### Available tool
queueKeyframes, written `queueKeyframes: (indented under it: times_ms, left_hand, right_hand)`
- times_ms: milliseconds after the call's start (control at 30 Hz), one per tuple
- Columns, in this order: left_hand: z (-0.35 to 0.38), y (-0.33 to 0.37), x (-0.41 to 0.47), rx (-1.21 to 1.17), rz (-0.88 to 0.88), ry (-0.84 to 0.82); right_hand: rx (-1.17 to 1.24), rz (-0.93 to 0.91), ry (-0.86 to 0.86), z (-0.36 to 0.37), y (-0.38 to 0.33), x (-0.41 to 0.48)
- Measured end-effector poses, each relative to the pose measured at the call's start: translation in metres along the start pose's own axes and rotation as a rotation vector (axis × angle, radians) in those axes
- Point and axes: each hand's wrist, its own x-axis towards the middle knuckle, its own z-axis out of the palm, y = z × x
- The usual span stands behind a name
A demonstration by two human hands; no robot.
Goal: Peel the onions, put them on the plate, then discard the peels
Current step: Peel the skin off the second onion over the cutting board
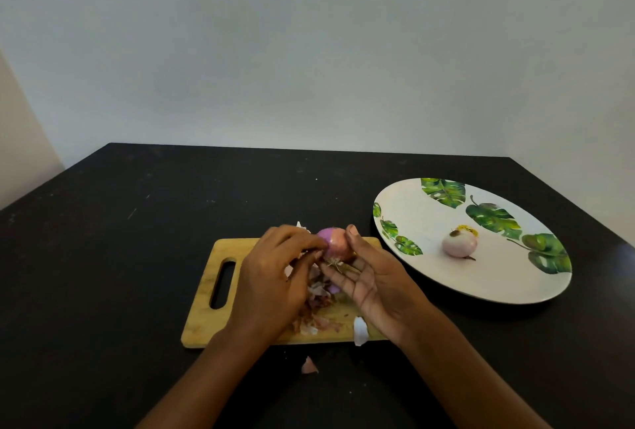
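while in right hand (374, 281), onion (335, 244)

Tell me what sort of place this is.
Likely a home kitchen or dining table, though only a pale wall shows behind. Cues: a wooden cutting board with a handle slot strewn with onion peels, a round white plate with green leaf prints holding a peeled onion, on a black tabletop.

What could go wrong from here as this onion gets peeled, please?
1. The half-peeled purple onion, held over the wooden cutting board by the left hand and right hand, might slip and roll.
2. A pale peel scrap lies on the black table; more may scatter and be missed.
3. The peeled onion sits loose on the leaf-patterned round plate; a bump might roll it.
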Motion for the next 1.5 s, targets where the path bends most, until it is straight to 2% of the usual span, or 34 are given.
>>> queueKeyframes:
  times_ms: [133, 300, 600, 900, 1033, 1200, 1367, 1500]
  left_hand:
    - [-0.007, 0.001, 0.006, -0.119, -0.19, 0.112]
    - [-0.008, -0.007, 0.007, -0.066, -0.333, 0.088]
    - [-0.006, -0.008, 0.004, -0.018, -0.365, -0.007]
    - [-0.008, 0.002, 0.006, -0.023, -0.43, 0.051]
    - [-0.01, 0.002, 0.006, -0.008, -0.313, 0.0]
    - [-0.007, -0.001, 0.001, -0.178, -0.373, 0.024]
    - [-0.007, 0.003, 0.004, -0.115, -0.376, 0.047]
    - [-0.006, 0.003, 0.005, -0.216, -0.389, -0.016]
  right_hand:
    - [0.01, -0.006, 0.0, -0.002, -0.002, 0.0]
    - [-0.005, -0.02, 0.006, -0.005, -0.002, 0.003]
    - [-0.153, -0.116, -0.095, -0.007, 0.0, 0.002]
    - [-0.203, -0.147, -0.134, -0.01, 0.002, 0.006]
    - [-0.216, -0.145, -0.125, -0.012, 0.003, 0.008]
    - [-0.247, -0.143, -0.125, -0.014, 0.004, 0.01]
    - [-0.26, -0.151, -0.139, -0.014, 0.004, 0.01]
    - [-0.301, -0.167, -0.144, -0.014, 0.005, 0.01]
